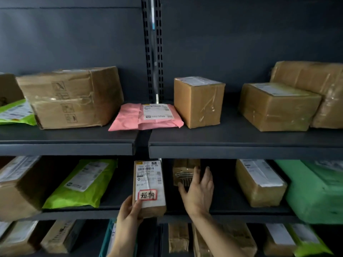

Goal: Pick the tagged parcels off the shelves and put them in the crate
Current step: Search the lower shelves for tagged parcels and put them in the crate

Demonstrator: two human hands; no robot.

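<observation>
Dark steel shelving (241, 151) lined the wall. My left hand (128, 214) clamped the near corner of the red-tagged parcel (149, 188), tipped label-up at the middle shelf's edge, likely bound for the unseen crate. My right hand (199, 191), fingers spread, touched a small taped box (183, 171).

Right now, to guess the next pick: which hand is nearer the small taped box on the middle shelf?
Right. The right hand spreads against the small taped box; the left hand is lower left of it, gripping the tagged parcel.
</observation>
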